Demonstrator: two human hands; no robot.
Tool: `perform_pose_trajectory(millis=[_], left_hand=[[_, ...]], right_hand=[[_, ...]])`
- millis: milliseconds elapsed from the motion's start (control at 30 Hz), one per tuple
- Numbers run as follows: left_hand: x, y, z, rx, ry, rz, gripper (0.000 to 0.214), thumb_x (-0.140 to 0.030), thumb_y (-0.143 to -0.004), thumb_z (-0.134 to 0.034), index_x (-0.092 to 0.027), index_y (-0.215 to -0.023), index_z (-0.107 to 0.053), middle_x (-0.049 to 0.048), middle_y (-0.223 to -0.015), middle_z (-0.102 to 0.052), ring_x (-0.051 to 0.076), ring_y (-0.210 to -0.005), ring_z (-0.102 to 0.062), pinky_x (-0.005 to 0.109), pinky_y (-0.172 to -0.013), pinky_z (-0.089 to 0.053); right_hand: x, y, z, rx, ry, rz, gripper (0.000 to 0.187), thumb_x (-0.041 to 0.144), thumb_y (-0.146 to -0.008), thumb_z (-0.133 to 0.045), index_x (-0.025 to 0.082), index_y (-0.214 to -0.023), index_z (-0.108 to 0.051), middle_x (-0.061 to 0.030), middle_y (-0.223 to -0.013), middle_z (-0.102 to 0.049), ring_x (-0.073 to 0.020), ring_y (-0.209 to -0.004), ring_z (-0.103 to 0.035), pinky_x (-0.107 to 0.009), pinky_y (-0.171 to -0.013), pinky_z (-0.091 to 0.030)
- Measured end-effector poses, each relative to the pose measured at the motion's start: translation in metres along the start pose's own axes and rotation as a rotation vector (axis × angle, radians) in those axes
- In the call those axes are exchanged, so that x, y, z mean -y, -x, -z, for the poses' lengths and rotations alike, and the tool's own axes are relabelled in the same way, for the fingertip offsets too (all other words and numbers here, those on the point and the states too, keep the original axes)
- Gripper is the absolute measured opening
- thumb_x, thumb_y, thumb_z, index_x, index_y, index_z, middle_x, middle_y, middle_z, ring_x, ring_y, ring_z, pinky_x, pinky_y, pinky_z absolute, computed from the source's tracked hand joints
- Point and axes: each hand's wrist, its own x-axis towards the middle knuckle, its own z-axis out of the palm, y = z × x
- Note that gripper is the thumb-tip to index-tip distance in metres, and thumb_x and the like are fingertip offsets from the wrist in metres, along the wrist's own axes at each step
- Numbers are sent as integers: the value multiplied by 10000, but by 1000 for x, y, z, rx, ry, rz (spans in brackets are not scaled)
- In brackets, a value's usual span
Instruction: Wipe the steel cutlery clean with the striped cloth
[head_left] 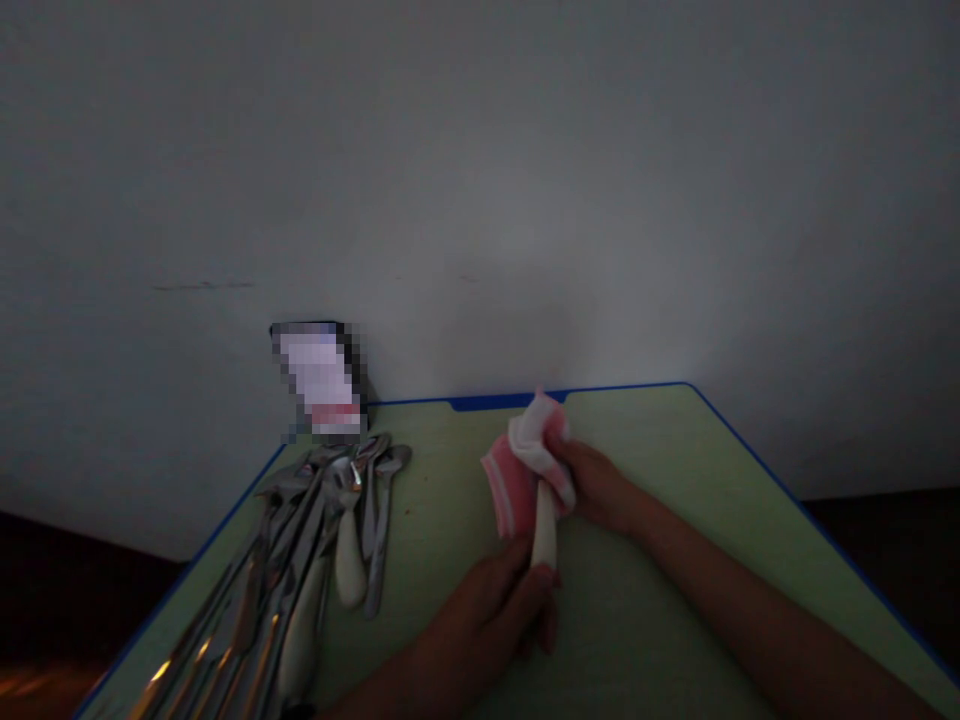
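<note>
A utensil with a cream-white handle (545, 530) stands slanted over the middle of the table, its head hidden inside a cloth. My left hand (502, 605) is closed round the lower end of that handle. Higher up, my right hand (596, 485) pinches the pink and white striped cloth (517, 470) around the utensil's upper part. One corner of the cloth hangs down on the left, near my left fingers. What kind of utensil it is I cannot tell, since the fabric covers its working end.
On the left lies a pile of metal cutlery (300, 530), with several spoons and some cream-handled pieces. Behind it a phone (319, 380) with a blurred-out screen leans against the grey wall (480, 180). The pale green table (652, 430) has a blue edge.
</note>
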Motion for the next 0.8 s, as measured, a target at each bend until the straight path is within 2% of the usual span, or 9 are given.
perform_pose_trajectory(millis=[100,167,367,467,600,800], left_hand=[[-5,1,1,17,-107,-35,333,-400,-931,-322,-142,-821,-502,-14,-658,-515,106,-610,-473,213,-602,-373],[-6,2,1,15,-139,-35,355,-400,-933,-314,-140,-799,-515,-10,-672,-519,108,-627,-478,216,-614,-371],[2,3,1,45,-4,-9,301,-397,-937,-298,-154,-918,-474,-11,-694,-528,101,-624,-457,209,-616,-377],[5,2,-1,-1,48,-7,303,-402,-939,-274,-154,-968,-447,-12,-690,-522,98,-590,-438,202,-568,-373],[6,0,-4,-60,9,4,299,-403,-937,-284,-158,-986,-446,-23,-679,-505,88,-545,-417,192,-525,-362],[4,-3,-3,-98,-224,47,331,-440,-914,-328,-156,-840,-481,-35,-599,-476,92,-520,-434,198,-493,-332]], right_hand=[[-1,-6,1,-3,-133,35,253,402,-732,-621,157,-669,-622,15,-572,-593,-88,-506,-486,-213,-527,-387],[0,-7,1,17,-145,38,252,401,-745,-609,156,-688,-625,14,-571,-593,-88,-506,-491,-209,-522,-390],[1,1,-1,-14,13,-3,287,379,-680,-686,146,-838,-631,-4,-667,-640,-97,-542,-523,-218,-515,-396],[2,4,-1,40,49,-23,297,368,-670,-693,147,-859,-635,-9,-692,-645,-104,-558,-536,-226,-518,-400],[2,5,-1,118,81,-30,282,340,-682,-684,143,-878,-641,-13,-695,-641,-106,-577,-541,-227,-539,-406],[1,0,-3,-88,-27,86,253,374,-675,-673,160,-802,-625,9,-619,-615,-98,-533,-499,-225,-517,-376]])
